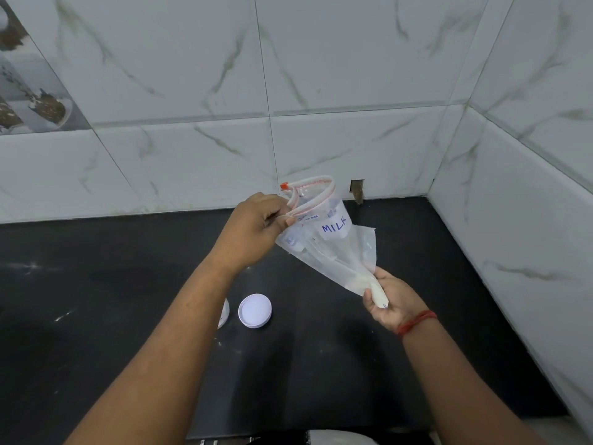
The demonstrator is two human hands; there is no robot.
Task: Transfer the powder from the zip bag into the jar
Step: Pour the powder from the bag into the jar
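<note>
A person holds a clear zip bag (324, 242) in the air above a black counter (321, 364), the left hand (256, 226) pinching the open zipper rim at the bag's 9 o'clock edge while the right hand (390, 300) is closed around its twisted bottom corner at 5 o'clock. The bag, marked "MILK" in blue on a white label, has a red-striped zipper with an orange slider and looks nearly empty, with white powder gathered in the gripped corner. A white lid (255, 310) lies on the counter at the bag's 7 o'clock, just beside a jar (224, 313) mostly hidden behind the left forearm.
</note>
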